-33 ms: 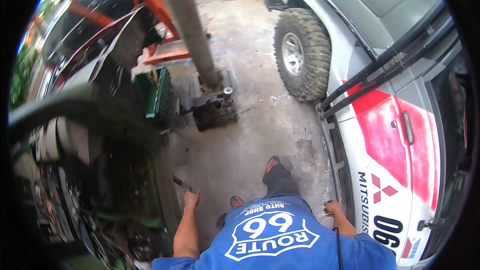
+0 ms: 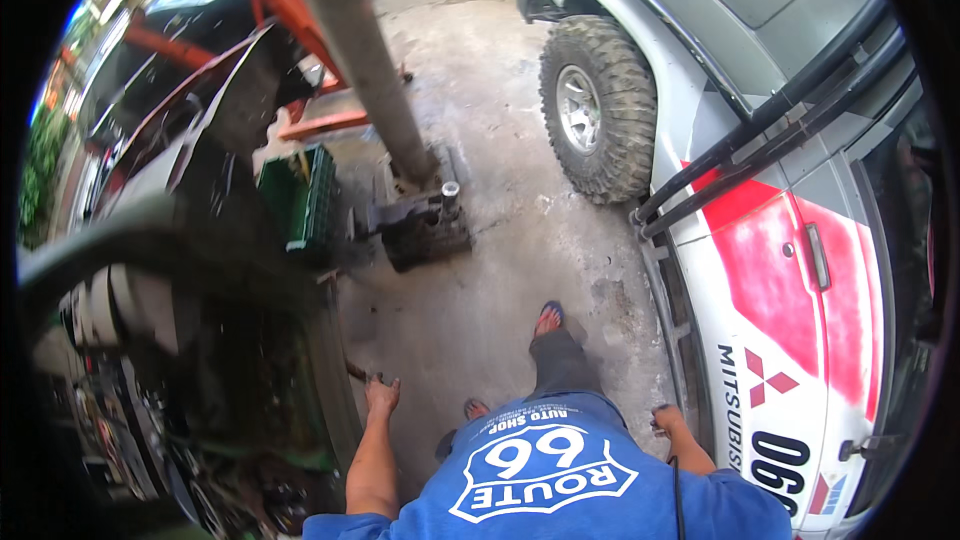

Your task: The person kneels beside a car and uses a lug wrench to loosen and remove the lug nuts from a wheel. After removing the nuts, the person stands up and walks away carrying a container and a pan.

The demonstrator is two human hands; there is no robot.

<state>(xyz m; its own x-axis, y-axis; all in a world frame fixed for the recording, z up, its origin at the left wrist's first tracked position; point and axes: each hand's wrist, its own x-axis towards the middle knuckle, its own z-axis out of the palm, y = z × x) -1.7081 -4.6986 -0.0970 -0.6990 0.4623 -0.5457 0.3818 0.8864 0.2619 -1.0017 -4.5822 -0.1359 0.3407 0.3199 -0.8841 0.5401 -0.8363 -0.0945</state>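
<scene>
My left hand (image 2: pixel 382 396) hangs low beside the stripped vehicle on the left, its fingers curled. A short brown, rod-like piece (image 2: pixel 355 371) shows at its fingertips; what kind of thing it is I cannot make out. On the other side, my right hand (image 2: pixel 664 419) hangs near the side step of the white, red and grey off-road car (image 2: pixel 765 270). Its fingers are bent in, with something small and dark at them that is too unclear to name. Between the hands are my blue shirt (image 2: pixel 545 460) and my feet in flip-flops on the concrete.
A dark, partly stripped vehicle body (image 2: pixel 230 360) fills the left side. Ahead stand a green crate (image 2: pixel 318 200), a grey post (image 2: pixel 380 70) with a greasy metal part (image 2: pixel 425 235) at its foot, and an orange metal frame (image 2: pixel 325 125). A knobbly tyre (image 2: pixel 605 110) juts out at right.
The crate, post and metal part have shifted slightly down and left in view. One foot is further forward, the other shows less. Both hands keep nearly the same place.
</scene>
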